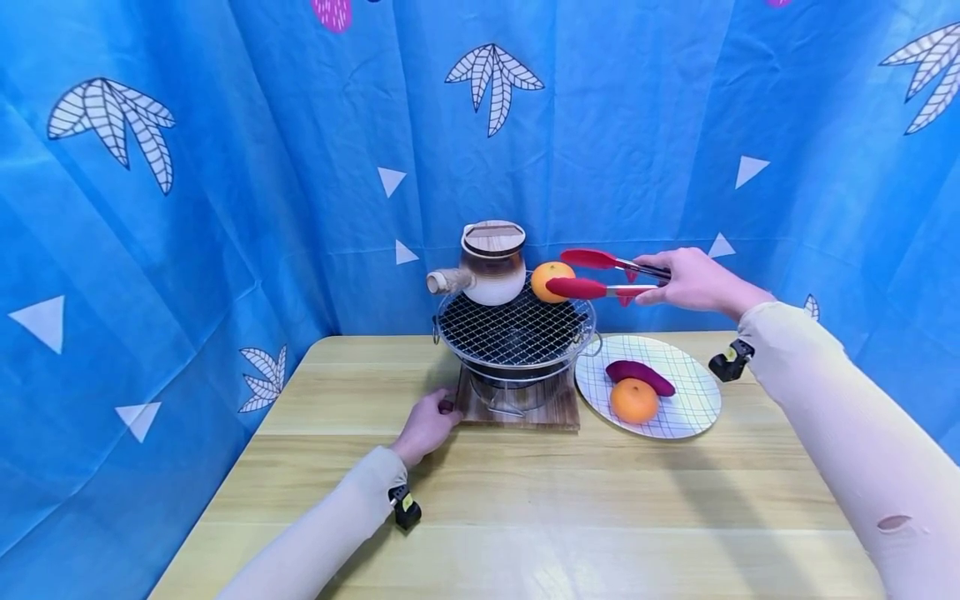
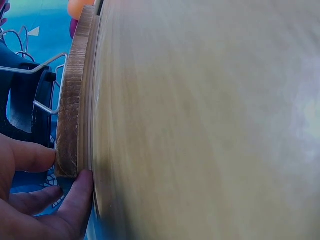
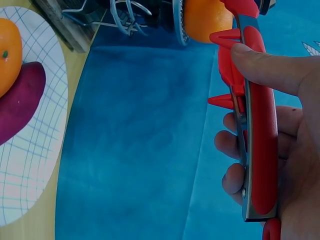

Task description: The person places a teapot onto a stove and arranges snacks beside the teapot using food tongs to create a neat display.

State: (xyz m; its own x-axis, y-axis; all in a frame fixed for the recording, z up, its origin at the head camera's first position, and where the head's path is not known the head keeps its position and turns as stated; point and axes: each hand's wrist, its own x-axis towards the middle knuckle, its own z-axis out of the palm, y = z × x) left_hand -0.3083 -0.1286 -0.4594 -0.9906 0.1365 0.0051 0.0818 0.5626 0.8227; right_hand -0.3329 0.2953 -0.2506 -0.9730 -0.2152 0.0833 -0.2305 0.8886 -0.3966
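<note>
My right hand holds red-tipped tongs over the right side of the round wire grill. The tong tips stand apart beside an orange on the grill mesh; the lower tip overlaps it in the head view, and I cannot tell whether they touch. With thumb and fingers, my left hand pinches the front left corner of the wooden board under the grill stove. A clay pot with a wooden lid and a side handle sits at the grill's back left.
To the right of the stove, a checked oval plate carries a second orange and a purple sweet potato piece. All of this stands on a light wooden table. A blue patterned curtain hangs behind it.
</note>
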